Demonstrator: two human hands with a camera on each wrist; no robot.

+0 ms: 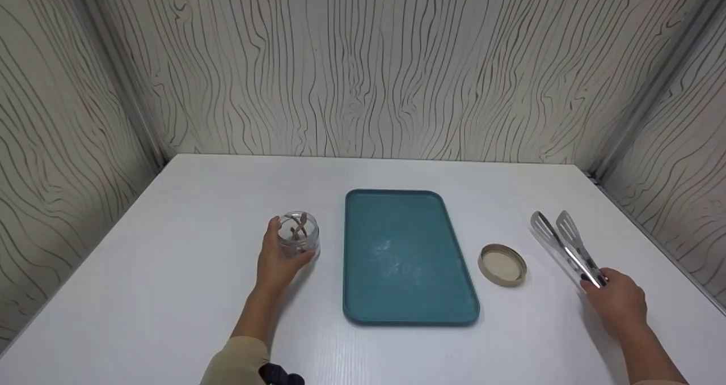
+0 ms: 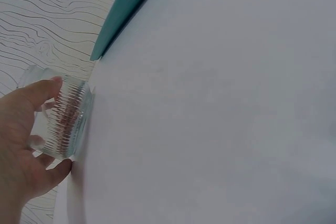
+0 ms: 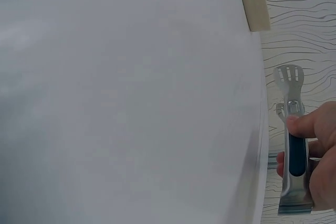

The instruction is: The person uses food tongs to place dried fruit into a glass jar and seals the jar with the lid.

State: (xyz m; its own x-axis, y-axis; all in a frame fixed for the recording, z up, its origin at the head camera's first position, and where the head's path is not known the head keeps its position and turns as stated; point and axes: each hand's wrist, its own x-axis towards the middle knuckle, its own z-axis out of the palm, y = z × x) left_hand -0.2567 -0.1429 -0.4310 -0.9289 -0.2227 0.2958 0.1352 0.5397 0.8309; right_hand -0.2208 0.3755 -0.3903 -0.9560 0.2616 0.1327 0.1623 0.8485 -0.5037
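Note:
A clear glass jar [image 1: 299,235] stands on the table left of a teal tray, with several brownish, thin pieces inside whose kind I cannot tell. My left hand [image 1: 279,263] holds the jar from its left and near side, thumb and fingers around the glass. In the left wrist view the jar [image 2: 65,116] shows ribbed walls. My right hand [image 1: 618,303] grips metal tongs [image 1: 570,249] by the handle end at the table's right. Their slotted heads point away and stand apart. A dark inlay on the tongs [image 3: 297,156] shows in the right wrist view.
The teal rectangular tray [image 1: 405,260] lies mid-table with nothing on it. Between tray and tongs lies a round beige lid [image 1: 502,265], its hollow side up. Wood-patterned panels [image 1: 363,67] enclose the white table [image 1: 170,260] at the back and both sides.

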